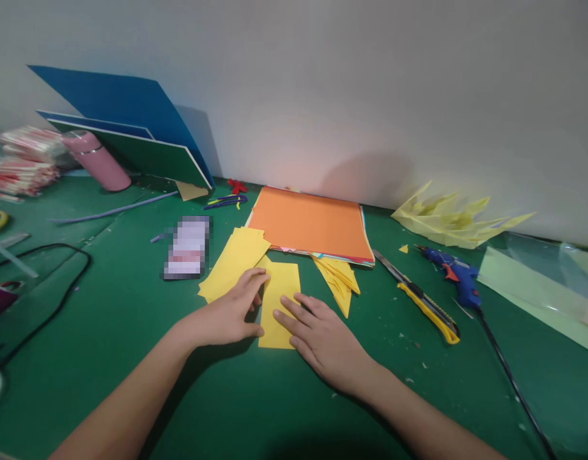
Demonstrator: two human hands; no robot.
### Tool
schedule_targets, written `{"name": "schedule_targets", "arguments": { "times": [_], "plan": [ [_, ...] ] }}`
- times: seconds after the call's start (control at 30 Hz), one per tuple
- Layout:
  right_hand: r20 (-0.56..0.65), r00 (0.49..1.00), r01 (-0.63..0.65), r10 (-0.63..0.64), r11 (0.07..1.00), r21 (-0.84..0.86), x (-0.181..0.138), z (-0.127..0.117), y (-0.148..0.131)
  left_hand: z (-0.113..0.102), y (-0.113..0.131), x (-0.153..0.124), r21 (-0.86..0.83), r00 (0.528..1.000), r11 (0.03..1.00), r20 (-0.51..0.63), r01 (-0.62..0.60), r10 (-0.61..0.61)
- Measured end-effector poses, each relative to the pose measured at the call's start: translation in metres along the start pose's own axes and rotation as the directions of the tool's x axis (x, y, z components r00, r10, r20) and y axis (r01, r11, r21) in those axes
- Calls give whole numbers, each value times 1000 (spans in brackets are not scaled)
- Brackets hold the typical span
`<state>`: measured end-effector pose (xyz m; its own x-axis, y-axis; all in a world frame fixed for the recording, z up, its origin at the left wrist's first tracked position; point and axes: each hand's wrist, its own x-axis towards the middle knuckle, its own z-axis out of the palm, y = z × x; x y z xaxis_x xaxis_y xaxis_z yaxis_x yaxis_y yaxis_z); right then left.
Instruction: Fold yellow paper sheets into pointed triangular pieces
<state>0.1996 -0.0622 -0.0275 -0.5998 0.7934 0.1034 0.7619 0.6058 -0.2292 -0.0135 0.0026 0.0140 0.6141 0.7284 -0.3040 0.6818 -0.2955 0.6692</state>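
A rectangle of yellow paper (280, 319) lies on the green table in front of me. My right hand (317, 332) rests on its right part with fingers stretched out flat. At its left edge is my left hand (239, 306), thumb and fingers apart, the fingertips touching or just over the paper's side. Beyond that hand lies a pile of yellow paper sheets (236, 255). Folded yellow paper triangles (339, 281) sit to the right, by a stack of coloured paper with an orange sheet (310, 220) on top.
To the right lie a yellow utility knife (428, 313), a blue glue gun (459, 275) with its cord, and a spiky folded-paper piece (452, 220). On the left are a blurred-out phone (187, 248), a pink bottle (100, 163), leaning boards (126, 144) and a black cable (59, 306).
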Motion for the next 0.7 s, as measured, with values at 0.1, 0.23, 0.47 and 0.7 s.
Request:
{"name": "schedule_targets", "arguments": {
  "times": [0.1,0.23,0.47,0.7],
  "plan": [
    [7,1000,-1,0,1000,5,0,0,0,0,-1,0,3,1000,1000,12,7,-7],
    [20,1000,-9,9,1000,18,0,0,1,2,-5,1,10,1000,1000,8,-20,20],
    [78,997,-23,20,999,39,1,-5,1,2,-4,0,11,1000,1000,19,10,-10],
    [78,997,-1,0,1000,15,2,-8,0,1,-1,0,10,1000,1000,20,20,-21]
  ]
}}
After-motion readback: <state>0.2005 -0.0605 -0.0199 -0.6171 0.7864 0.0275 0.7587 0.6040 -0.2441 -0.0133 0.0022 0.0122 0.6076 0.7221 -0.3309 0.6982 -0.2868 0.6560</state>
